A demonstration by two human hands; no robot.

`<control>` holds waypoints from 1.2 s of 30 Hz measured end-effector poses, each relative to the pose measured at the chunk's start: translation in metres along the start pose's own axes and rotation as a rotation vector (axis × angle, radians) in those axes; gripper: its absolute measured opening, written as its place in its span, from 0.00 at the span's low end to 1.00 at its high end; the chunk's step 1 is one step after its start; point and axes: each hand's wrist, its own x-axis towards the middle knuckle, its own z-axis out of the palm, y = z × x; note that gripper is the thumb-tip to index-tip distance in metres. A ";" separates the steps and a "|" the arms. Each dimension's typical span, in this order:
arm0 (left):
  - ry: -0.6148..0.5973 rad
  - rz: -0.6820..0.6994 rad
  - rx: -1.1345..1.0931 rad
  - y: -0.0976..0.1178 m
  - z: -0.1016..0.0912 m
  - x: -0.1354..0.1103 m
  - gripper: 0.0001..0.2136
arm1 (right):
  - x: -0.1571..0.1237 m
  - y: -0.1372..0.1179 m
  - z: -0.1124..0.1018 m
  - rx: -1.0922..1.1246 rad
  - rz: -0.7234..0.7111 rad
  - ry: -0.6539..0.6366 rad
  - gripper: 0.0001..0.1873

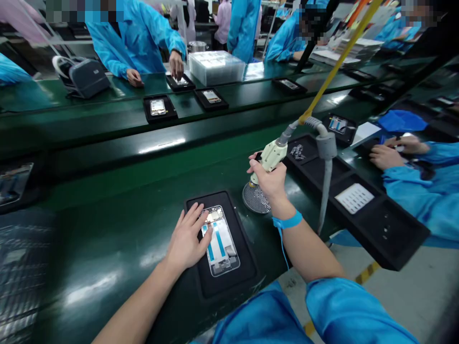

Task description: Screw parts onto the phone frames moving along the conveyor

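Observation:
My left hand (188, 239) lies with its fingers spread over the left edge of an opened phone (226, 243). Blue strips run along the phone's pale middle, and a circuit board shows at its far end. The phone rests in a black foam tray (247, 267). My right hand (270, 179), with a blue band at the wrist, is closed round a pale electric screwdriver (274, 154). The screwdriver points down at a round perforated screw dish (251, 203). Its tip is against or just above the dish; I cannot tell which.
A grey cable (327, 191) and a yellow strap (340, 57) run from the screwdriver. To the right is a long black compartment tray (387, 205) holding small parts, beside a co-worker's hands (385, 155). Across the line, another person's hand (176, 64) touches a phone near a clear box (217, 69).

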 end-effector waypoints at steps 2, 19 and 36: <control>0.012 0.000 0.009 -0.001 0.000 0.000 0.21 | -0.006 0.000 -0.001 -0.013 -0.034 0.014 0.15; 0.085 0.050 -0.067 -0.010 0.000 0.002 0.19 | 0.001 0.016 -0.014 -0.120 -0.135 0.101 0.16; 0.070 0.042 -0.054 -0.010 0.002 0.002 0.19 | 0.004 0.023 -0.016 -0.177 -0.147 0.094 0.17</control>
